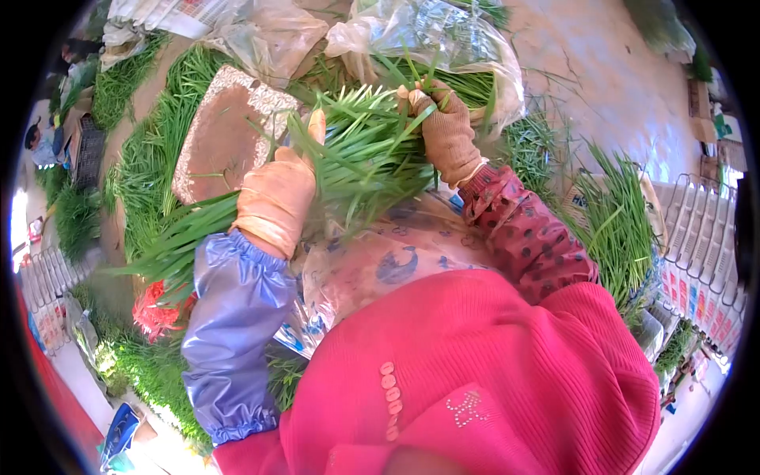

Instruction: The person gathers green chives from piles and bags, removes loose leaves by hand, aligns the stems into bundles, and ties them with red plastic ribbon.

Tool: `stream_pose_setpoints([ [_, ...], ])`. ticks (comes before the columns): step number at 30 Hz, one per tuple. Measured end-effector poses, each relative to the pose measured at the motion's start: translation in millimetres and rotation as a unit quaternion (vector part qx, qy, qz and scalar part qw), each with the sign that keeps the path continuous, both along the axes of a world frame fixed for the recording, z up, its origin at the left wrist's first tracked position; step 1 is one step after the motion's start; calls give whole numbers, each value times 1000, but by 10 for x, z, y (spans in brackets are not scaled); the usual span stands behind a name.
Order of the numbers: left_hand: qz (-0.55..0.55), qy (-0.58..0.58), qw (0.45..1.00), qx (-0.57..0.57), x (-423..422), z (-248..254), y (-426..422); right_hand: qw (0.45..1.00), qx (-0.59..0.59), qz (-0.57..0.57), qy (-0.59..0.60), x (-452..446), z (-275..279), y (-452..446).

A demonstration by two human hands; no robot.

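Note:
My left hand (277, 194), in a pale orange glove, is wrapped round a thick bunch of garlic chives (368, 142). The bunch lies across my lap, leaf ends trailing to the lower left and paler stem ends toward the upper right. At its right side my right hand (445, 127), in a brownish knit glove, is closed with fingertips pinched on a few green blades. Under the bunch, a plastic apron (396, 253) with blue prints covers my lap. Left of the bunch stands a worn, floral-edged board or seat (218, 142), partly hidden by leaves.
A clear plastic bag (443, 39) of greens lies ahead, with another crumpled bag (269, 36) beside it. Loose chives (158, 150) cover the floor at left; another pile (613, 214) sits at right near white plastic crates (701, 245). Red ties (161, 309) lie by my left sleeve.

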State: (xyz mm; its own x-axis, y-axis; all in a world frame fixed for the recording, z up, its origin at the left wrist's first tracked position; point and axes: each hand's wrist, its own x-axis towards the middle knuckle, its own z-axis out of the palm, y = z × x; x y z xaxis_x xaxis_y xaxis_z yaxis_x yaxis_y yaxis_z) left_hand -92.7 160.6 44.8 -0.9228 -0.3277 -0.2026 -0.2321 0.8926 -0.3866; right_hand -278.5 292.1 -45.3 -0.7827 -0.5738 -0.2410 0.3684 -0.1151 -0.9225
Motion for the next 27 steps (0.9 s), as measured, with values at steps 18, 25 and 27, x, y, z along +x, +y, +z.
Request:
stream_pose_setpoints([
  [18, -119, -44, 992, 12, -191, 150, 324, 676, 611, 68, 406, -1601, -1229, 1702],
  [25, -97, -40, 994, 13, 25, 88, 238, 859, 492, 89, 114, -1500, -392, 1530],
  [27, -107, -24, 994, 0, -31, 66, 235, 746, 468, 285, 379, -1011, 221, 1089],
])
